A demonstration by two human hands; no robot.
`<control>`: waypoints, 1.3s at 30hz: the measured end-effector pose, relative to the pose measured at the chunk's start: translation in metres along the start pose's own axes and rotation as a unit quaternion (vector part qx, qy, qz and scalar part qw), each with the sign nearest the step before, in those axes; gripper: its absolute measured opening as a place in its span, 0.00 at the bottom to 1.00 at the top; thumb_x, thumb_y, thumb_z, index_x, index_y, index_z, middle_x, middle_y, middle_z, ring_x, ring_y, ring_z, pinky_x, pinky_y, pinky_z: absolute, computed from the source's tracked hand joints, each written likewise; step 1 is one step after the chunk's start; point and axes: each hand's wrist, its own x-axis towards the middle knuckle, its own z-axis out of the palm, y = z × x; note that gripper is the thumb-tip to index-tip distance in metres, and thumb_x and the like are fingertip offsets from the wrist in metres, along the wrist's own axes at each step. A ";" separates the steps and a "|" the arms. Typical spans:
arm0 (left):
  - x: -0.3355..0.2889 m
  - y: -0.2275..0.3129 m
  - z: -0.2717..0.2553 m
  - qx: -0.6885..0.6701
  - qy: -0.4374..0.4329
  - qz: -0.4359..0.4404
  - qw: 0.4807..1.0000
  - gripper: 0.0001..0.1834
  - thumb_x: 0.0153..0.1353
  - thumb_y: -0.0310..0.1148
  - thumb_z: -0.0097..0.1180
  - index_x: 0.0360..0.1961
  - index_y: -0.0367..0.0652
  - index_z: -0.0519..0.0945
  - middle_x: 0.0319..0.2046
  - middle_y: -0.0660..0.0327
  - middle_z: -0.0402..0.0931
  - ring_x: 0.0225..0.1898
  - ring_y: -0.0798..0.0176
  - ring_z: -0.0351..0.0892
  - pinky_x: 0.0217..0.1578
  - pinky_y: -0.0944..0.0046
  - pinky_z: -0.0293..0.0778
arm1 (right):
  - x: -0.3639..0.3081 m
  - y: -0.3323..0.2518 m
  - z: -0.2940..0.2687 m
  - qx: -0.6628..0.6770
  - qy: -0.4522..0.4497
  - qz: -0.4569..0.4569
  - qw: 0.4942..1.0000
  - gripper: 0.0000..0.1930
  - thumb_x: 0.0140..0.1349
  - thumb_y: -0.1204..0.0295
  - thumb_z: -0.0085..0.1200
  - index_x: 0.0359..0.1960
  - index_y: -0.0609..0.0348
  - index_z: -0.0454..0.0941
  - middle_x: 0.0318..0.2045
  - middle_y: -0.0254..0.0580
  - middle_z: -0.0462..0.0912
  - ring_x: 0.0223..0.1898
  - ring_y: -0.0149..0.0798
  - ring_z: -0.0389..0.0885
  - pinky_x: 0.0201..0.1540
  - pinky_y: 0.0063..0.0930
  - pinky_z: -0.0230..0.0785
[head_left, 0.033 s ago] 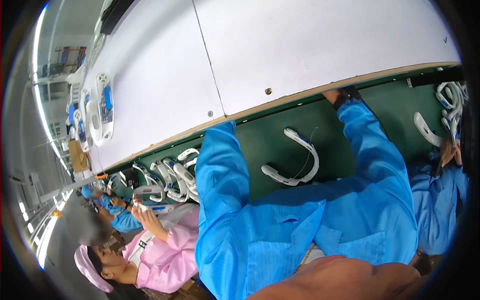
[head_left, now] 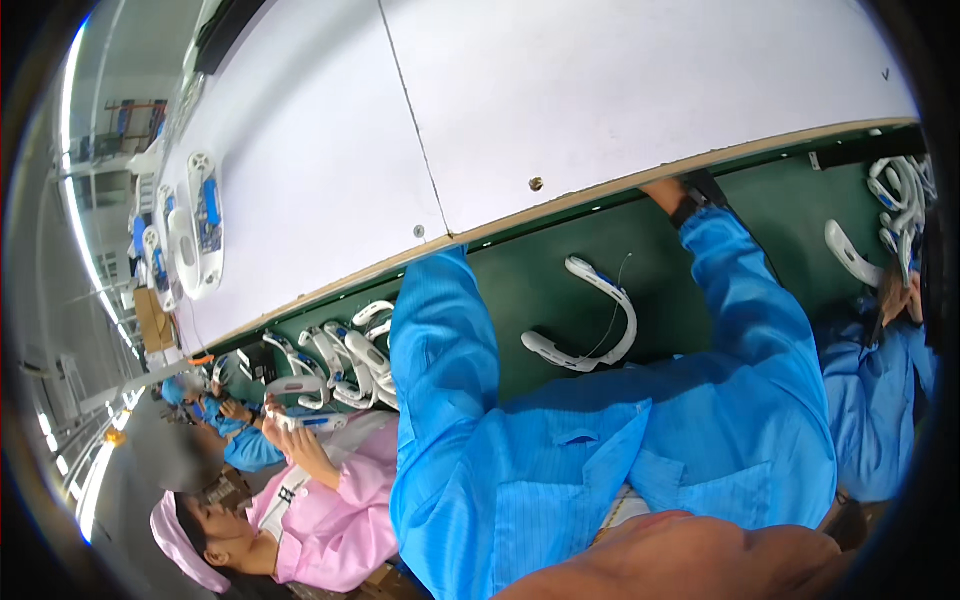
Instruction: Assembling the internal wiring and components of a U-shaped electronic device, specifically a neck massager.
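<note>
Both my arms, in blue sleeves, reach forward beneath the edge of a white board (head_left: 600, 90). Of my right hand (head_left: 660, 194), only the back near the wrist shows, with a dark band around the wrist; its fingers are hidden under the board. My left hand is wholly hidden there, and the sleeve ends at the board's edge. What either hand touches or holds cannot be seen. Between my forearms, a white C-shaped plastic part (head_left: 622, 345) with a thin wire lies on the green work surface (head_left: 520, 290), close to my chest.
Several white curved parts (head_left: 345, 360) are heaped left of my left arm. More curved parts (head_left: 900, 195) lie at the far right, near a co-worker's hands. White housings with blue pieces (head_left: 205, 235) rest on the board's left end. A co-worker in pink (head_left: 335, 510) handles a white part.
</note>
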 end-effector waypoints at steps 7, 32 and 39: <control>0.038 0.122 -0.041 -0.613 -0.045 0.116 0.780 0.19 0.54 0.42 0.61 0.40 0.39 0.79 0.38 0.46 0.79 0.43 0.42 0.76 0.43 0.54 0.73 | -0.094 -0.060 -0.114 -0.013 0.081 -0.142 0.987 0.13 0.41 0.68 0.66 0.27 0.58 0.76 0.30 0.43 0.74 0.32 0.48 0.78 0.36 0.38 0.72; -0.168 0.214 -0.206 -0.912 0.184 0.048 0.364 0.07 0.62 0.29 0.53 0.38 0.42 0.70 0.27 0.60 0.70 0.31 0.61 0.72 0.41 0.55 0.72 | -0.210 -0.183 -0.163 0.682 0.075 0.014 0.728 0.09 0.59 0.75 0.55 0.39 0.66 0.76 0.20 0.36 0.77 0.14 0.22 0.67 0.17 0.16 0.60; -0.189 0.208 -0.191 -0.865 0.114 -0.013 0.489 0.18 0.59 0.22 0.50 0.50 0.37 0.63 0.25 0.57 0.71 0.25 0.63 0.74 0.29 0.63 0.74 | -0.249 -0.162 -0.218 0.849 0.005 -0.009 0.528 0.11 0.63 0.74 0.52 0.43 0.68 0.77 0.33 0.49 0.84 0.27 0.31 0.83 0.30 0.20 0.77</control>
